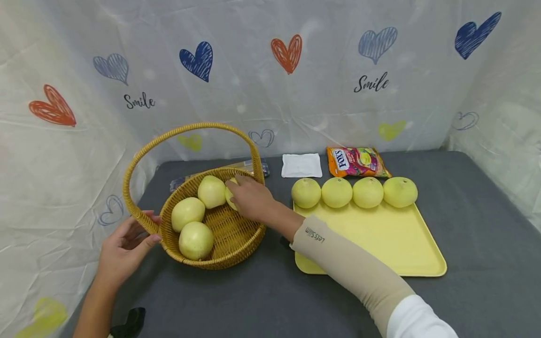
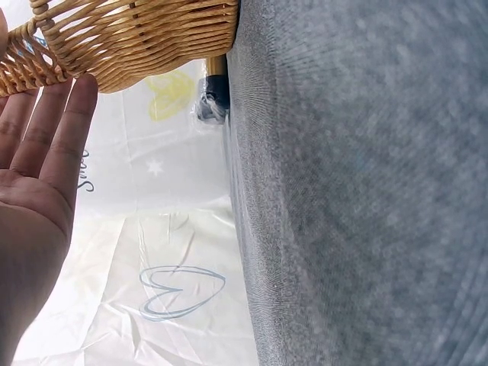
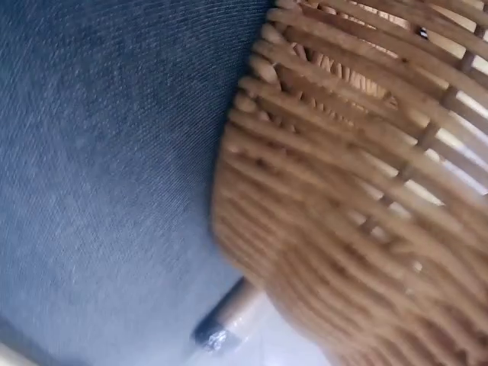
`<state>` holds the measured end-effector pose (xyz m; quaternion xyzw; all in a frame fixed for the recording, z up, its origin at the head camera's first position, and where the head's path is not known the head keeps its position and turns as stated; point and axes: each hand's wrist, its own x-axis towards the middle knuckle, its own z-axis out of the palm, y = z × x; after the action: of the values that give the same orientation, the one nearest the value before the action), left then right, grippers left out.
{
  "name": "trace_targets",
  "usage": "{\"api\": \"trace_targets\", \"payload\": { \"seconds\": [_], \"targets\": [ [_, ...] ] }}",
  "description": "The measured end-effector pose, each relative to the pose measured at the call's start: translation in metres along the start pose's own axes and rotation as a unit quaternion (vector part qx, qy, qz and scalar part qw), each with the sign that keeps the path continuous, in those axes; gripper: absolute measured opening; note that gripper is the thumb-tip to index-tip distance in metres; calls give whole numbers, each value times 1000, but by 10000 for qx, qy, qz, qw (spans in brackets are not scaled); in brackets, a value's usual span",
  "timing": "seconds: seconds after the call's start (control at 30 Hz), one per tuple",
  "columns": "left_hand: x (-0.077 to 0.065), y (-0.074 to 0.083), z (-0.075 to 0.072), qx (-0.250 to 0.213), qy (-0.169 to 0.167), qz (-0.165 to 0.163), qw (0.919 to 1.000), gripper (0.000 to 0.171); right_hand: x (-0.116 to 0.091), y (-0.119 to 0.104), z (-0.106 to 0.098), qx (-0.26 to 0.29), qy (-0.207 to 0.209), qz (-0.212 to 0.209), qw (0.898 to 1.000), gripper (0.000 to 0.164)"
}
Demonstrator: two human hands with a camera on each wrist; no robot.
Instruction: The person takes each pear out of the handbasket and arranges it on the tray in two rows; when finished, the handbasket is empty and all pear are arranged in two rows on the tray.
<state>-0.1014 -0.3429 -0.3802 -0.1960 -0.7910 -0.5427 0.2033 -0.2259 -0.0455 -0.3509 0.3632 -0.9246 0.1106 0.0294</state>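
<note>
A golden wicker basket (image 1: 228,260) with a tall arched handle stands on the left of the table. At its left rim my left hand (image 1: 127,246) grips it by the foot of the handle, thumb in front. In the left wrist view the fingers (image 2: 57,133) of that hand reach up to the woven wall. My right hand (image 1: 252,197) reaches inside the basket at the back right and holds a round yellow-green fruit (image 1: 230,193), largely hidden by the fingers. Three similar fruits (image 1: 196,241) lie along the basket's left side. The right wrist view shows only the basket's outer wall (image 3: 343,191), not the hand.
A yellow tray (image 1: 380,244) on the right bears several like fruits (image 1: 368,192) in a row along its back edge. Behind it lie a FOX'S candy bag (image 1: 357,162) and a white packet (image 1: 302,165). A plastic-wrapped roll (image 1: 177,183) lies behind the basket. Curtains hang around the table.
</note>
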Motion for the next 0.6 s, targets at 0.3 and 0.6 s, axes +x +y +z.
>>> {"api": "trace_targets", "payload": {
  "seconds": [0.3, 0.6],
  "targets": [
    [1, 0, 1, -149, 51, -74, 9998, 56, -10, 2, -13, 661, -147, 233, 9974, 64],
    [0, 0, 1, -176, 11, 19, 9998, 56, -15, 3, 1, 253, -176, -553, 9980, 67]
  ]
}}
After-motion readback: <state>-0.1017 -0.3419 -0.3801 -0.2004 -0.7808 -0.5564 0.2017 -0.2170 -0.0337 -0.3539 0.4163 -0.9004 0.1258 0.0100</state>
